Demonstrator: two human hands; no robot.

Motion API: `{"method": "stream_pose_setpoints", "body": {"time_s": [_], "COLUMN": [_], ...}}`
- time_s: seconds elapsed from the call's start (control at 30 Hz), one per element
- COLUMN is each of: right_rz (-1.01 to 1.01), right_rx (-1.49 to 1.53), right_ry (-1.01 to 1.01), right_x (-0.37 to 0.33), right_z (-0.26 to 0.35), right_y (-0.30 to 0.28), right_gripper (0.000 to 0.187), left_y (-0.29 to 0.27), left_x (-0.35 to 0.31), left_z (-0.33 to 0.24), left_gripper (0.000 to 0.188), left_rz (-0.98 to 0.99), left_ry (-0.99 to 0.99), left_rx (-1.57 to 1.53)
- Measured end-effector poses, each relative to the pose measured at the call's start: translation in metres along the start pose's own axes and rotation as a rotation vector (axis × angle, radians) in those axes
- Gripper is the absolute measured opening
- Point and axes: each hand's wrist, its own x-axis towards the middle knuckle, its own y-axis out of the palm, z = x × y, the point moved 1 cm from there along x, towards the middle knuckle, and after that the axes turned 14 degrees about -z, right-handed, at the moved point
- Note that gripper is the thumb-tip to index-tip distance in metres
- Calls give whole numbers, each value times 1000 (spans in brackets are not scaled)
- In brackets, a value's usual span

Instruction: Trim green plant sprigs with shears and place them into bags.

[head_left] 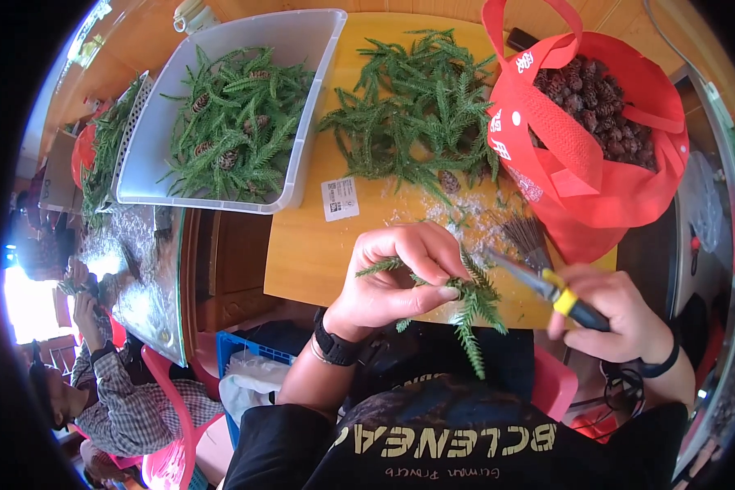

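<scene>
A small green fir sprig with soft, needle-like leaves sits just above the person's lap, in front of the edge of the yellow wooden bench. The left hand holds the sprig, with the thumb and fingers pinched tight around its stem. That keeps the sprig steady while its tips hang down free.

The right hand is closed around a pair of pliers with yellow and black handles. The thin metal nose of the pliers points at the sprig and is right beside it. I cannot tell if the nose is touching the stem.

On the bench behind the hands lies a loose pile of green fir branches, all spiky and feathery, within easy reach. Near it is a bundle of thin dark wires and some white crumbs. A small white paper tag lies flat on the wood.

To the right sits a soft red cloth bag, open at the top and full of brown, bumpy pine cones. To the left is a clear plastic bin holding more green sprigs with cones mixed in.

Far to the left, another person in a checked shirt sits by a shiny glass table.
</scene>
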Motion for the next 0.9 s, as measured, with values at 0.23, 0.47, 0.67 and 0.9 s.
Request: {"method": "stream_pose_setpoints", "body": {"time_s": [0.23,0.47,0.67,0.9], "right_rz": [-326,-374,-384,-342], "right_rx": [-454,-516,-573,-603], "right_ry": [-245,-267,-291,-303], "right_x": [-2,-3,-4,-5], "right_z": [-2,-8,-8,-7], "right_y": [18,26,26,26], "right_gripper": [24,24,25,23], "left_y": [6,6,7,7], "left_x": [-3,-4,-5,-5], "left_z": [2,3,3,4], "left_gripper": [18,16,14,14], "left_rz": [-113,-137,-142,-159], "left_ry": [-42,-60,-115,-129], "left_rx": [-15,27,22,16]}}
